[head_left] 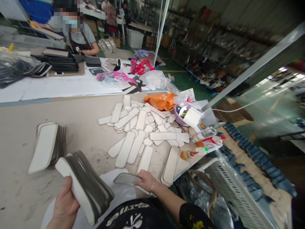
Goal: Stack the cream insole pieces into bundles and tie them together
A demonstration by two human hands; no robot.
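Note:
A thick stack of white, round-cornered flat pieces with dark edges [83, 184] stands on its edges, tilted, in the grip of my left hand [65, 202]. My right hand [145, 180] pinches one similar flat piece [126, 179], which shows a greyish face, close to my body. Left of the held stack, another stack of these pieces [45, 144] rests on the table. A loose heap of white pieces [140, 119] spreads over the middle of the table. Beside my right hand lies a small pile of them [170, 165].
An orange bag [160, 101] and a lilac basin [179, 113] sit behind the heap. Small bottles [189, 155] stand at the table's right edge, above a white plastic crate [224, 184]. Across the table, a masked person [81, 41] works beside dark stacked pieces [62, 60].

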